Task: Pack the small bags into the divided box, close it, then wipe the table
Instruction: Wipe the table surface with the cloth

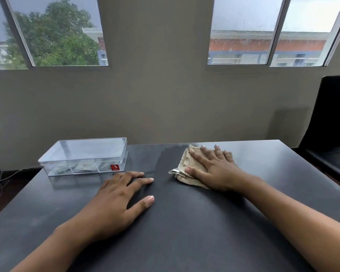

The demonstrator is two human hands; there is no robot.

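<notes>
Packing looks done: divided box (84, 157) lid on, small bags (81, 167) inside. Wiping underway: right hand (214, 169) presses cloth (186, 169) flat-fingered, right of box; left hand (118, 195) flat on table (185, 232), empty. Most of table probably left.

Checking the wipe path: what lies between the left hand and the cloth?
Only bare table between left hand and cloth, in the head view.

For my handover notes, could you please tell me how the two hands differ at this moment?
The right hand presses flat on the beige cloth, far across the table; the left hand rests on bare tabletop, nearer the person, holding nothing, just in front of the clear box. Both lie palm down with fingers spread.
</notes>
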